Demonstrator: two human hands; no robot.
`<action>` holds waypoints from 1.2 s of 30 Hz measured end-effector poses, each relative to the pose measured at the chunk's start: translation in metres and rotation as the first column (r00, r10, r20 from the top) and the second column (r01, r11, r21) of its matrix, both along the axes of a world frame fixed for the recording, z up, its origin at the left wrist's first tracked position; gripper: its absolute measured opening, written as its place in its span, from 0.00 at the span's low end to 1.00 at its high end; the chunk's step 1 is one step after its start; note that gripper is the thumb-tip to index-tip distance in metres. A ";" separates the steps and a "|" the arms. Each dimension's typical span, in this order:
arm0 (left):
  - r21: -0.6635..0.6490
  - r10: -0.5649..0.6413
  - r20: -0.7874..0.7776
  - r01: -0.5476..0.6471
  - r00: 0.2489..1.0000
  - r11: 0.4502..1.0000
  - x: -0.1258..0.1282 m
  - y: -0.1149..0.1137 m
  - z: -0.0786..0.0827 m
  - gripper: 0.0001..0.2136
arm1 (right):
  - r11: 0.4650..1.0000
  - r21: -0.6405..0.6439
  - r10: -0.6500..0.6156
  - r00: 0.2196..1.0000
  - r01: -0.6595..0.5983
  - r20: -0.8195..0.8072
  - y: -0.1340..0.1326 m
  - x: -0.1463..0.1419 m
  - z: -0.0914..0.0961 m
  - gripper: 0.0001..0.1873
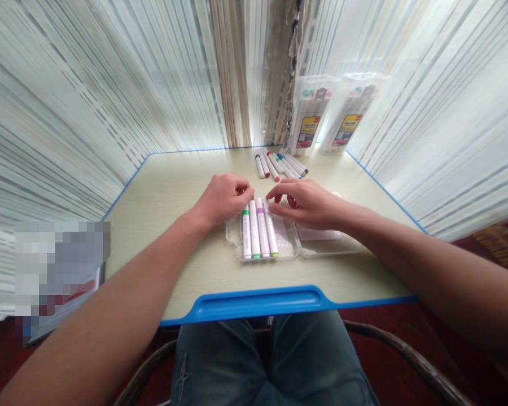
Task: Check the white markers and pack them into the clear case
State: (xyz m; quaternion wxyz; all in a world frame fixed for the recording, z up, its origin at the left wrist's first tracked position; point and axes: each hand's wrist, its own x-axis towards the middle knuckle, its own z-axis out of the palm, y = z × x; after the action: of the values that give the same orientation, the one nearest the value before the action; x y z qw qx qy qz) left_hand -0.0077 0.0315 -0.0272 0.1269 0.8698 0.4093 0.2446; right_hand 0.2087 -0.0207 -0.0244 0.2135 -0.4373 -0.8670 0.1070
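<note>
An open clear plastic case [288, 242] lies on the desk [169, 192] with three white markers [258, 231] side by side in its left half. My left hand [222, 198] rests at the far end of the markers, fingers curled and pinching at their tips. My right hand [307, 204] hovers over the right side of the markers, fingertips touching the rightmost one. The case's lid [330, 241] lies flat to the right, partly hidden under my right wrist.
Several loose markers [279, 164] lie in a bunch at the back of the desk. Two upright marker packs [311, 115] [350, 113] lean against the curtain behind them. A blue tray edge [258, 301] runs along the desk's front. Curtains surround the desk.
</note>
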 end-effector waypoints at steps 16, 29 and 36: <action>-0.016 0.012 -0.018 -0.012 1.000 1.000 0.000 -0.001 0.002 0.14 | 1.000 -0.003 0.017 1.000 -0.017 0.013 0.001 0.000 0.000 0.13; -0.006 -0.067 -0.101 0.067 0.993 0.998 0.001 -0.003 0.004 0.12 | 1.000 -0.011 0.017 0.999 -0.017 0.037 0.000 0.001 0.001 0.14; 0.013 -0.125 -0.225 0.131 0.966 0.991 0.004 -0.011 0.010 0.14 | 1.000 -0.020 0.008 0.999 -0.007 0.052 -0.003 -0.001 0.004 0.15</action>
State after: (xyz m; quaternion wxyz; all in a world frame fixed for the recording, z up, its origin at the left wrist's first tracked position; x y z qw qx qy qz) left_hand -0.0039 0.0205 -0.0167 0.0834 0.9180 0.3606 0.1421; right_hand 0.2078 -0.0232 -0.0200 0.1860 -0.4386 -0.8730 0.1047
